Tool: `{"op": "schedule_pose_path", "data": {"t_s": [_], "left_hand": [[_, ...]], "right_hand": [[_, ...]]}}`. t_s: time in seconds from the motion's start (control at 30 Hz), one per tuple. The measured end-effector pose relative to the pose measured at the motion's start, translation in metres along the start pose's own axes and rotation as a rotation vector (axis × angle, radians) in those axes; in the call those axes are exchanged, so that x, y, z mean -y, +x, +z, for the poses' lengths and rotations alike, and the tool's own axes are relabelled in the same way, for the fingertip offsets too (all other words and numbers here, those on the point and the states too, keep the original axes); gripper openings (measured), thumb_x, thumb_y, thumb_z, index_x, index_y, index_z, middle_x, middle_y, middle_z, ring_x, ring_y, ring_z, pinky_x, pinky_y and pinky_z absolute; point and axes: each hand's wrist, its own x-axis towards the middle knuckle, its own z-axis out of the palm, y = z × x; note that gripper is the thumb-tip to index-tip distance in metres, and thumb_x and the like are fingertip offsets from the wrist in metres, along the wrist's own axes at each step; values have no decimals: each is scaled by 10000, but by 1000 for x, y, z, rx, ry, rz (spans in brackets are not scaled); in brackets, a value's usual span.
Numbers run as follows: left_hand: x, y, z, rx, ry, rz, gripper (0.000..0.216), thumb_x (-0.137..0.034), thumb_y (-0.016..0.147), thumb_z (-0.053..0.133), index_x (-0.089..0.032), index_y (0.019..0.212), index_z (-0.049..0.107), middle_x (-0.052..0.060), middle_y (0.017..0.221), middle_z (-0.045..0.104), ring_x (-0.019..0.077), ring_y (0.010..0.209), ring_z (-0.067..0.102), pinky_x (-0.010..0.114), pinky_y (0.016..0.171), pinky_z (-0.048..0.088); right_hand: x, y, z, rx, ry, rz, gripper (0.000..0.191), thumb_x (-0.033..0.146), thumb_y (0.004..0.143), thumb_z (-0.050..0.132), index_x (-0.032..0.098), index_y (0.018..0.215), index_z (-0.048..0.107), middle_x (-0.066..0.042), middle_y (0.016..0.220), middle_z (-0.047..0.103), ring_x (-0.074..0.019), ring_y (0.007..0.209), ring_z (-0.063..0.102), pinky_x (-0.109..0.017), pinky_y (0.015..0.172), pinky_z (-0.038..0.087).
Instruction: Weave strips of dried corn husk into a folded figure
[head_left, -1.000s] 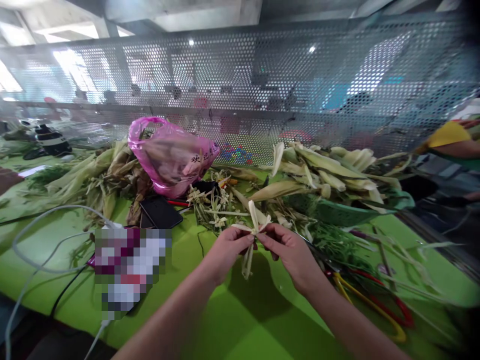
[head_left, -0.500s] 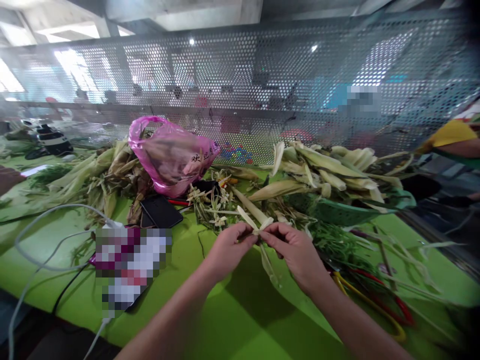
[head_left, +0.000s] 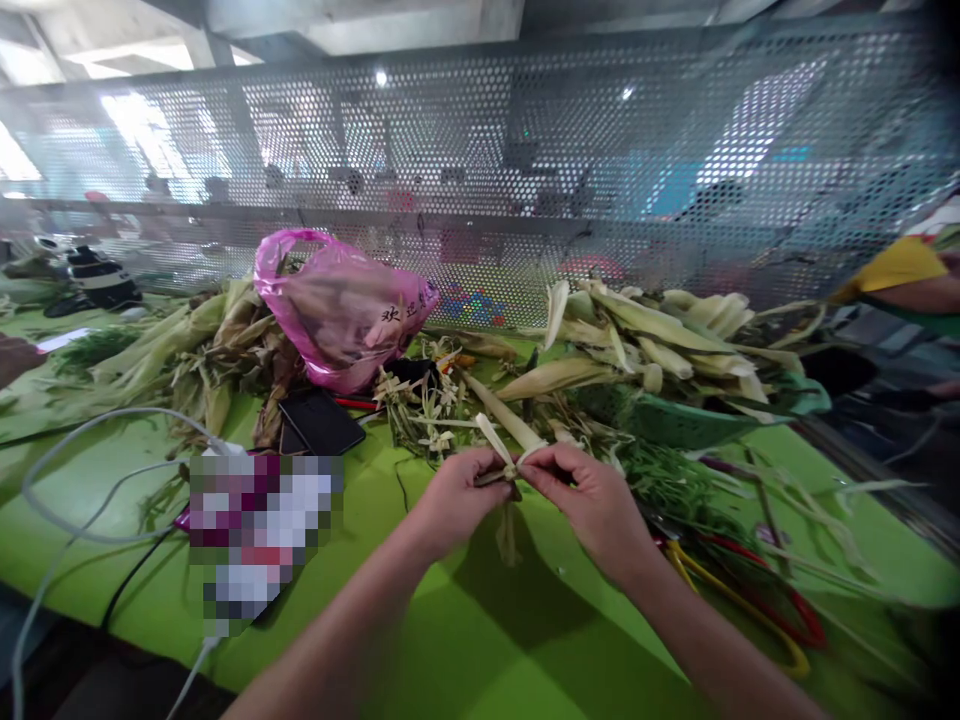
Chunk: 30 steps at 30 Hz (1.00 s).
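A small folded piece of pale corn husk (head_left: 504,462) is held between both hands above the green table (head_left: 480,640). My left hand (head_left: 456,498) pinches its left side with thumb and fingers closed. My right hand (head_left: 592,500) pinches the right side, fingers curled. Short husk strips stick up from the pinch and one tail hangs down below it.
A green basket (head_left: 675,420) heaped with corn husks stands at the back right. A pink plastic bag (head_left: 341,310) and a husk pile (head_left: 187,360) lie back left. A black phone (head_left: 322,420), white cables (head_left: 90,480) and red-and-yellow scissors (head_left: 742,600) lie nearby. Another person's arm (head_left: 911,285) shows far right.
The husk strips that stood up like a fan have been folded down smaller. The hanging tail swung from right to straight below. Both hands stayed pinched together in place.
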Motion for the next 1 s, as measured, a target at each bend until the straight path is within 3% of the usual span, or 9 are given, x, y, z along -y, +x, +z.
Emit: {"op": "schedule_pose_path", "data": {"t_s": [0.1, 0.2, 0.33, 0.4, 0.53, 0.6, 0.8, 1.0], "left_hand": [[-3, -1, -1, 7, -54, -78, 87, -141, 696, 650, -131, 781, 661, 16, 737, 612, 141, 733, 539, 263, 742, 402], [-5, -2, 1, 0, -200, -85, 214, -225, 683, 722, -130, 860, 650, 37, 812, 627, 152, 808, 555, 278, 808, 408], [-3, -2, 3, -99, -231, -78, 347, -386, 685, 759, -132, 877, 621, 45, 839, 614, 132, 764, 534, 271, 762, 418], [-3, -1, 3, -133, -227, -67, 342, -417, 691, 754, -136, 825, 610, 31, 801, 598, 118, 719, 517, 257, 728, 416], [-5, -1, 3, -98, -231, -76, 322, -394, 682, 762, -136, 808, 618, 28, 782, 600, 119, 712, 523, 257, 736, 415], [-5, -1, 3, -67, -202, -89, 284, -359, 693, 750, -135, 814, 623, 30, 790, 609, 125, 728, 528, 261, 751, 410], [4, -2, 3, 19, -2, -96, 93, -204, 731, 643, -142, 798, 626, 12, 751, 586, 127, 696, 498, 250, 703, 386], [11, -2, 9, 100, 103, -6, 162, -185, 764, 583, -149, 890, 678, 6, 739, 600, 133, 684, 494, 235, 659, 376]], "right_hand": [[0, 0, -1, -11, -47, -25, 155, 357, 813, 626, 225, 754, 683, -35, 786, 695, -211, 736, 614, -332, 712, 467], [-1, 0, -2, -20, -86, -69, 149, 347, 843, 606, 232, 801, 691, -43, 822, 692, -220, 773, 616, -339, 728, 465], [-1, 1, -2, -10, -103, -118, 148, 350, 849, 613, 235, 854, 707, -59, 861, 669, -228, 819, 606, -343, 743, 464], [0, 0, -2, -10, -73, -69, 174, 384, 840, 623, 227, 829, 698, -57, 863, 659, -221, 815, 596, -331, 726, 465], [0, -1, -1, 74, 137, 196, 291, 473, 852, 577, 196, 815, 658, -7, 676, 576, -143, 580, 502, -258, 510, 389], [-1, 0, 0, 88, 221, 243, 277, 463, 842, 588, 194, 808, 644, 14, 628, 538, -124, 535, 456, -246, 484, 359], [1, 0, 0, -11, 84, 68, 172, 349, 778, 656, 213, 681, 620, -1, 705, 577, -174, 691, 529, -289, 663, 425], [3, -1, 2, -51, 54, 4, 182, 331, 789, 634, 214, 654, 600, -6, 706, 563, -177, 690, 532, -292, 674, 424]]}}
